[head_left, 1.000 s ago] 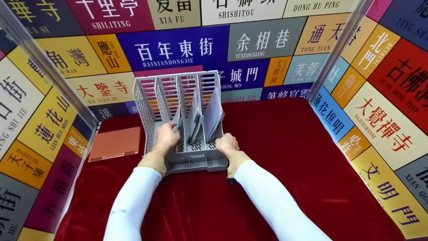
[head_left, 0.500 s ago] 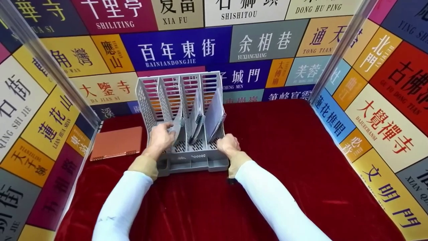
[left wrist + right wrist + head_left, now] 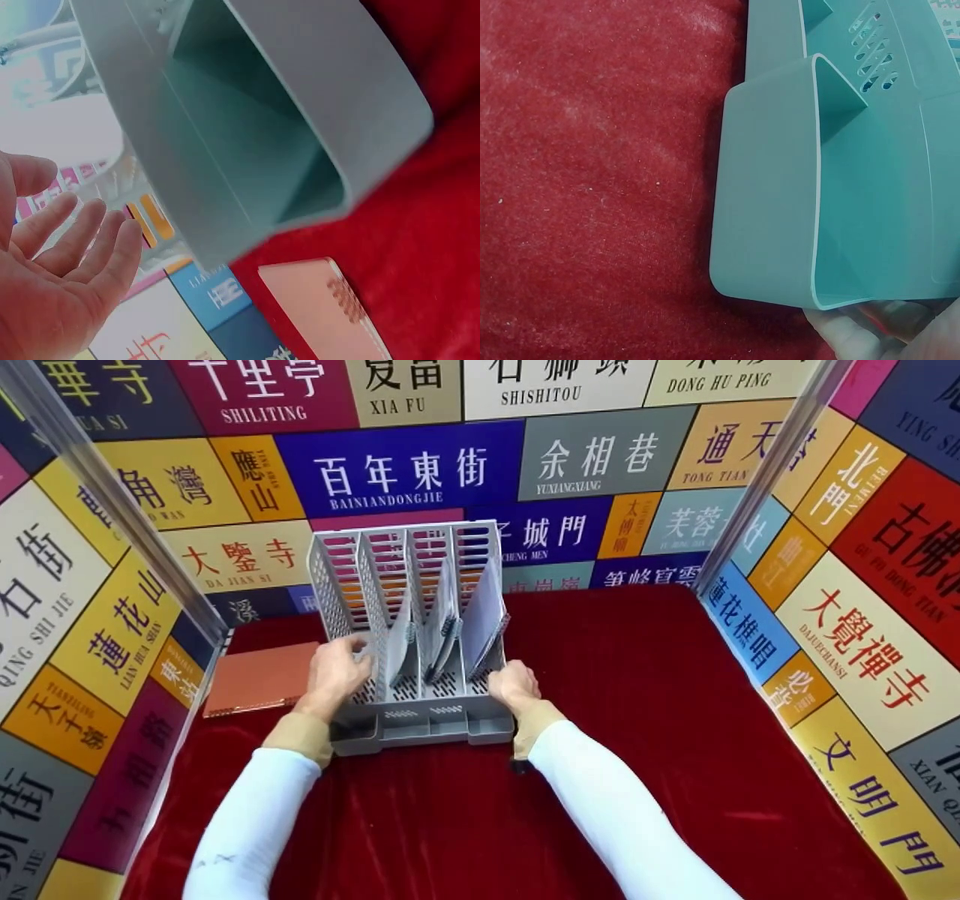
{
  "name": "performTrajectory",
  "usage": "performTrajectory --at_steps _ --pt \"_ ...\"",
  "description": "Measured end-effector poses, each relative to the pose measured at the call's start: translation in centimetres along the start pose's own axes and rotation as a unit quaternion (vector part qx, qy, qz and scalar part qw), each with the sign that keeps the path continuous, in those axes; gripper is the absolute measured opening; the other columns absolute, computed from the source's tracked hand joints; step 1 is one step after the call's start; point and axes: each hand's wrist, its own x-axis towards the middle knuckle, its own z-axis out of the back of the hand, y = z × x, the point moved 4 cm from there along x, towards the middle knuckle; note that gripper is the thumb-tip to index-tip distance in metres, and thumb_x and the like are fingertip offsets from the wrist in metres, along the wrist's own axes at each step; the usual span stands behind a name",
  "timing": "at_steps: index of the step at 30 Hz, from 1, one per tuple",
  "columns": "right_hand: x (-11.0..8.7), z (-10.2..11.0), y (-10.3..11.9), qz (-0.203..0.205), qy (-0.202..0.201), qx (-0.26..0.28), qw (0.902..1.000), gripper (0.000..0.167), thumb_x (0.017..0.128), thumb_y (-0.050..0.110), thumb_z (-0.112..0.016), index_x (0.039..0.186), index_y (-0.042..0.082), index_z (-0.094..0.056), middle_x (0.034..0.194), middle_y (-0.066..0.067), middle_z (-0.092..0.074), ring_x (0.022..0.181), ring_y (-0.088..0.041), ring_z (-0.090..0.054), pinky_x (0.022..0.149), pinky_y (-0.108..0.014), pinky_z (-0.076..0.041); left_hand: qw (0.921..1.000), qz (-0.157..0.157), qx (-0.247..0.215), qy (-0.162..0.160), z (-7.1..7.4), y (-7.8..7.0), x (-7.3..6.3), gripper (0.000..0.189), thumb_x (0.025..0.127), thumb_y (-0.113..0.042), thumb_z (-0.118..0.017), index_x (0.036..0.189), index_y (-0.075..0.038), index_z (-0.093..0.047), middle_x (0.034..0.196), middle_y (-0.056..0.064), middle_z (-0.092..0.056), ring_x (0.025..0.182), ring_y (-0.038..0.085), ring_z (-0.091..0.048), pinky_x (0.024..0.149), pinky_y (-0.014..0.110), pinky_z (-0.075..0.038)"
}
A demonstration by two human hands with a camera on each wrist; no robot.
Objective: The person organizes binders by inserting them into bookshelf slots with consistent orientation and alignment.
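Observation:
A grey file organizer [image 3: 420, 711] with upright dividers stands on the cloth. Spiral notebooks lean in its slots: one [image 3: 484, 622] at the right, dark-edged ones [image 3: 444, 639] in the middle, and a pale one [image 3: 402, 641] further left. My left hand [image 3: 339, 671] is over the organizer's leftmost slot. In the left wrist view this hand [image 3: 67, 274] has loosely bent fingers and nothing in them. My right hand [image 3: 514, 685] grips the organizer's right side near the front; in the right wrist view, fingers [image 3: 847, 334] curl at its lower corner, partly hidden.
An orange-brown spiral notebook [image 3: 259, 679] lies flat on the dark red cloth [image 3: 637, 697], left of the organizer. Walls covered in coloured sign panels [image 3: 397, 469] rise behind and at both sides, with metal posts [image 3: 757, 480] at the corners.
My left hand has let go of the pale notebook and moved left, away from it. That notebook stays leaning in its slot. My right hand keeps its place on the organizer.

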Motion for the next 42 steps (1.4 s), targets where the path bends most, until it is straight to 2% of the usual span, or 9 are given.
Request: performTrajectory --at_steps 5,10,15,20,30,42 --pt "0.0 0.0 0.0 0.000 0.003 -0.003 1.0000 0.034 0.101 0.027 -0.058 0.123 0.010 -0.078 0.132 -0.017 -0.080 0.126 -0.037 -0.075 0.109 -0.052 -0.060 0.9996 0.013 0.022 0.008 1.2 1.6 -0.3 0.047 0.105 -0.026 -0.064 0.147 -0.005 -0.070 0.144 0.023 -0.076 0.134 0.048 -0.071 0.115 0.062 -0.055" --pt "-0.1 0.0 0.1 0.003 0.002 -0.002 1.0000 0.035 0.101 0.027 -0.058 0.124 0.009 -0.078 0.131 -0.016 -0.080 0.123 -0.036 -0.076 0.107 -0.051 -0.060 0.9987 0.018 0.048 -0.007 2.1 3.4 -0.4 0.046 0.103 -0.025 -0.063 0.143 -0.005 -0.072 0.140 0.026 -0.076 0.130 0.052 -0.071 0.110 0.065 -0.056" --pt "-0.1 0.0 0.0 0.004 0.003 -0.002 1.0000 0.037 0.102 0.028 -0.058 0.128 0.008 -0.076 0.133 -0.016 -0.079 0.126 -0.036 -0.075 0.109 -0.051 -0.059 0.9977 0.021 0.062 -0.020 2.5 5.2 -0.5 0.039 0.103 -0.026 -0.062 0.132 -0.004 -0.076 0.132 0.026 -0.079 0.125 0.053 -0.072 0.104 0.066 -0.056" --pt "-0.3 0.1 0.0 0.007 0.003 -0.006 0.9999 0.037 0.102 0.028 -0.058 0.128 0.009 -0.077 0.134 -0.016 -0.079 0.127 -0.036 -0.074 0.110 -0.051 -0.059 0.9971 0.042 0.062 -0.015 2.7 7.0 -0.7 0.042 0.102 -0.025 -0.060 0.135 -0.005 -0.075 0.136 0.026 -0.077 0.128 0.053 -0.070 0.108 0.065 -0.056" --pt "-0.3 0.2 0.1 0.013 0.003 -0.006 0.9999 0.033 0.101 0.025 -0.056 0.119 0.008 -0.078 0.129 -0.016 -0.080 0.125 -0.037 -0.075 0.109 -0.052 -0.060 0.9947 0.084 0.057 0.016 2.6 9.4 -1.2 0.047 0.101 -0.025 -0.057 0.138 -0.001 -0.072 0.143 0.032 -0.072 0.132 0.058 -0.066 0.112 0.066 -0.054" --pt "-0.3 0.2 0.1 0.012 0.012 -0.007 0.9998 0.033 0.101 0.026 -0.057 0.122 0.010 -0.077 0.130 -0.015 -0.080 0.123 -0.036 -0.075 0.109 -0.051 -0.059 0.9878 0.122 0.067 0.070 0.8 11.7 -2.1 0.047 0.097 -0.023 -0.058 0.135 -0.002 -0.074 0.139 0.033 -0.073 0.129 0.058 -0.068 0.110 0.067 -0.055"
